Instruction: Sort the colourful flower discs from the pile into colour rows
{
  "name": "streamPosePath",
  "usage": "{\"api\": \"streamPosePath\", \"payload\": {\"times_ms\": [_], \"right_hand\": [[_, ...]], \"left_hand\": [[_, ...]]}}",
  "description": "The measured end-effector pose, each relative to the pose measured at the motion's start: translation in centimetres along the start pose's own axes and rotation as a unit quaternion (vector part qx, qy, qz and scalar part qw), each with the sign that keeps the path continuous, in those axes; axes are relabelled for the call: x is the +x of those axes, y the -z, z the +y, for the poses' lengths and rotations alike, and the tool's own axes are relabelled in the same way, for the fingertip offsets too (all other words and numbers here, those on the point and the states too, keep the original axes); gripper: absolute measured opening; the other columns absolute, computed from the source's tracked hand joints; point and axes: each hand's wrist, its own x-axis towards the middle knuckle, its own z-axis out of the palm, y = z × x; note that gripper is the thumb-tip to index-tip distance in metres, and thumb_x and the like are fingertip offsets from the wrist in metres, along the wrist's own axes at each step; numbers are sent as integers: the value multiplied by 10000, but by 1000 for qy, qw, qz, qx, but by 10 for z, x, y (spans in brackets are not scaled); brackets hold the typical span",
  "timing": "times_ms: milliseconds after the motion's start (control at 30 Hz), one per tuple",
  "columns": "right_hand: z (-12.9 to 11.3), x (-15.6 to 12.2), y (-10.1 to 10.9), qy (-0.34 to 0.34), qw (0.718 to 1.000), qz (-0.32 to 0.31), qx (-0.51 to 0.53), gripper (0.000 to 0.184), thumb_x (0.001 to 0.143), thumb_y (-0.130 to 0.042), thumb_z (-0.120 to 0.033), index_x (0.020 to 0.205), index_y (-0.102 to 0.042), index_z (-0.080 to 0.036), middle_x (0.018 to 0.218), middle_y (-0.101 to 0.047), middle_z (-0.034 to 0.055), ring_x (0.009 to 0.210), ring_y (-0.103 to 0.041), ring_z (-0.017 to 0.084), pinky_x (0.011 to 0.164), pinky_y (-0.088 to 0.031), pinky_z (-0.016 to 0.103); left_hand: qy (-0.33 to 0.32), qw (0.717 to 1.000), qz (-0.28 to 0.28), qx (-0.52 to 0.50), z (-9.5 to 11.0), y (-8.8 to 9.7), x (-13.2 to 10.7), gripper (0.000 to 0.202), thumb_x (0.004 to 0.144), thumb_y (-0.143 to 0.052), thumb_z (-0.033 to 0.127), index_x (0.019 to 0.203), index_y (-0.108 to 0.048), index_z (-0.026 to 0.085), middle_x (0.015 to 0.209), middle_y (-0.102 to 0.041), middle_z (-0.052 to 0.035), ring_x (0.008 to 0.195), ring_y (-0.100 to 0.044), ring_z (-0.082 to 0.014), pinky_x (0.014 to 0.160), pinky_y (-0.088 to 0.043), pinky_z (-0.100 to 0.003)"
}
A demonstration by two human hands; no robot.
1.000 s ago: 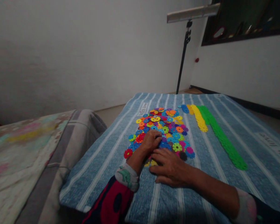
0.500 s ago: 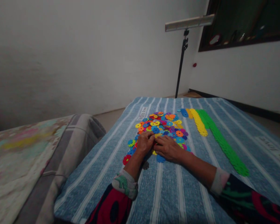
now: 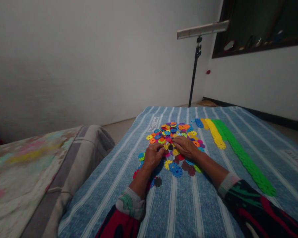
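Note:
Many-coloured flower-shaped plastic discs (image 3: 175,170) lie in a loose pile on the striped blue cloth. My left hand (image 3: 153,156) is at the pile's left side, fingers curled with thumb and forefinger close together; whatever they hold is hidden. My right hand (image 3: 186,147) rests over the middle of the pile, its fingers stretched forward and touching discs. A black disc (image 3: 171,147) lies between the two hands. Another dark disc (image 3: 158,181) lies near my left wrist. To the right are a long row of green discs (image 3: 248,158) and a shorter yellow row (image 3: 215,135).
Short orange (image 3: 205,124) and blue (image 3: 199,123) groups of discs lie left of the yellow row. The blue striped cloth (image 3: 109,198) covers the surface. A bed or sofa edge (image 3: 72,158) stands at the left. Behind is a light on a black stand (image 3: 194,72).
My hands have come apart; the right has moved forward over the pile. The discs between and below them show more now. The view has tilted slightly up.

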Motion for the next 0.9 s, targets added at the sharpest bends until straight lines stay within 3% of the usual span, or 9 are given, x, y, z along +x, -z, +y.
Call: {"api": "streamPosePath", "payload": {"times_ms": [133, 233, 333, 433, 533, 700, 900], "right_hand": [[7, -26, 13, -33, 999, 40, -7, 212, 957, -475, -243, 985, -678, -185, 971, -694, 96, 937, -613, 225, 873, -467, 346], [9, -44, 18, -33, 998, 44, -12, 184, 937, -500, -235, 957, -676, -186, 966, -699, 93, 943, -620, 231, 883, -473, 359], [11, -55, 17, -54, 996, 68, -13, 197, 916, -531, -238, 1030, -678, -173, 1046, -705, 114, 1006, -625, 251, 925, -470, 393], [11, -61, 16, -83, 994, 76, 1, 235, 911, -537, -238, 1090, -674, -172, 1083, -704, 117, 1023, -629, 253, 921, -478, 398], [10, -64, 19, -105, 991, 74, 19, 226, 908, -533, -228, 1076, -680, -189, 1049, -708, 97, 980, -638, 238, 881, -491, 374], [11, -67, 18, -125, 987, 96, 19, 159, 897, -543, -227, 955, -688, -203, 964, -707, 78, 897, -637, 229, 826, -490, 356], [10, -66, 13, -99, 991, 87, 3, 148, 912, -533, -228, 954, -673, -201, 942, -691, 73, 911, -619, 222, 841, -472, 348]], "left_hand": [[-80, 989, -75, 98, -2, 28, -22, 238, 850, -559, 360, 912, -740, 219, 981, -733, -79, 968, -648, -252, 924, -488, -399], [-107, 967, -130, 190, -15, 42, -54, 536, 794, -640, 531, 1231, -653, 220, 1361, -601, -135, 1259, -525, -348, 1073, -393, -510], [-75, 948, -142, 277, -23, 42, -80, 853, 736, -663, 630, 1457, -449, 227, 1575, -350, -170, 1424, -318, -418, 1100, -306, -626], [-53, 937, -160, 306, -19, 33, -89, 989, 725, -633, 700, 1526, -333, 203, 1613, -235, -205, 1457, -235, -445, 1078, -304, -664], [-73, 935, -155, 309, -15, 25, -87, 931, 778, -556, 722, 1513, -362, 185, 1603, -262, -206, 1463, -227, -436, 1085, -303, -663], [-139, 936, -101, 308, -27, 18, -76, 717, 883, -507, 602, 1466, -436, 190, 1580, -341, -167, 1455, -286, -369, 1119, -321, -596], [-173, 934, -85, 302, -33, 2, -32, 618, 893, -548, 520, 1407, -508, 180, 1513, -450, -168, 1420, -356, -362, 1119, -326, -593]]}}
